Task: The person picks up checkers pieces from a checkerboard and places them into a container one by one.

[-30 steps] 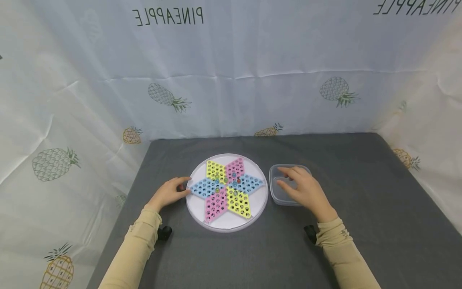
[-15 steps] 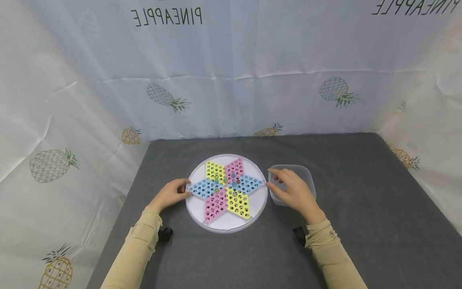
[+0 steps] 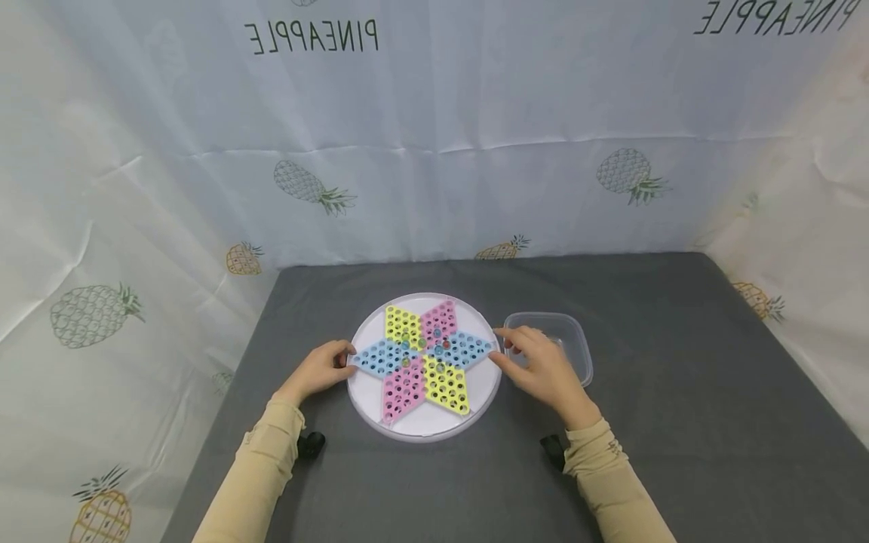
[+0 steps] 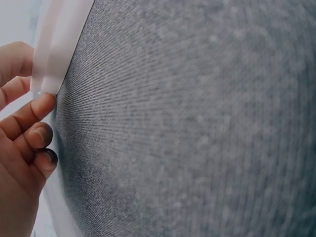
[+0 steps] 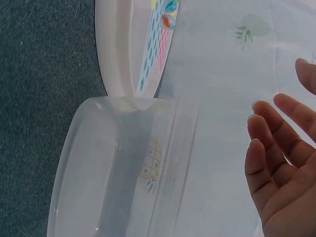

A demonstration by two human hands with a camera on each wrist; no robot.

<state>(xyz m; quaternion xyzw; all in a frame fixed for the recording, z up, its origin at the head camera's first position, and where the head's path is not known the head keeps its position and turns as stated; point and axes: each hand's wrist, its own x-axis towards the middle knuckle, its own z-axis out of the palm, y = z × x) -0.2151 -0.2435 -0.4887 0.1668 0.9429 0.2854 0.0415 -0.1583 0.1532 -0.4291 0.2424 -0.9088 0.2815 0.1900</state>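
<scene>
Along the left edge of the round board point(image 3: 366, 396), the person's left hand point(image 3: 315, 375) grasps the rim: in the left wrist view its fingers point(image 4: 42, 107) bend at the pale edge, some of their tips hidden behind it. A black device point(image 3: 311, 445) sits at that wrist, near the board's lower left.

The board lies flat on the dark grey bench point(image 3: 421, 494), between both hands. Its outline is round, so the star point(image 3: 449, 386) set in it gives the direction: the blue arms make the left-to-right line, one tip toward each hand, the right tip slightly farther from the person. Yellow arms run from far left to near right, pink ones from far right to near left. Marbles point(image 3: 446, 345) cluster about the board's centre; clear ones are hard to tell from holes, so the count is uncertain.

At the board's right edge the right hand point(image 3: 541, 368) has loose, parted fingers point(image 5: 257, 155) gripping nothing; whether they touch the rim cannot be told. Just beside the board on the right stands a clear container point(image 3: 577, 343), partly covered by that hand and cut off in the right wrist view.
</scene>
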